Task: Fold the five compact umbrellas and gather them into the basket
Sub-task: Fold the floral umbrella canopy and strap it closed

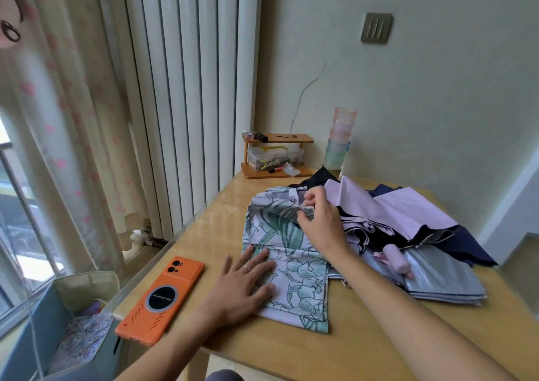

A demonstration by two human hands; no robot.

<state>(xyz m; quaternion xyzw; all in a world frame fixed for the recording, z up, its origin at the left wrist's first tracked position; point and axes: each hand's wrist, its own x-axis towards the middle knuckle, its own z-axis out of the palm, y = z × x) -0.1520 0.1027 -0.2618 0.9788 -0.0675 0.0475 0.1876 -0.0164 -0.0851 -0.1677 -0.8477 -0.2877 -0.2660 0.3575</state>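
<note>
On table (291,354), lilac leaf-print umbrella (303,281), spread left grip (242,287) atop, tight pinch from right grip (318,220).

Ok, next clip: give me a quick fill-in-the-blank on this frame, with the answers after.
1. The phone beside the left hand is ____.
2. The left hand lies flat on the floral umbrella and wears a ____ on one finger.
3. The right hand pinches that umbrella's fabric; the stacked cups behind it stand against the ____.
4. The basket stands below the table, on its ____ side.

Missing words: orange; ring; wall; left.
</note>
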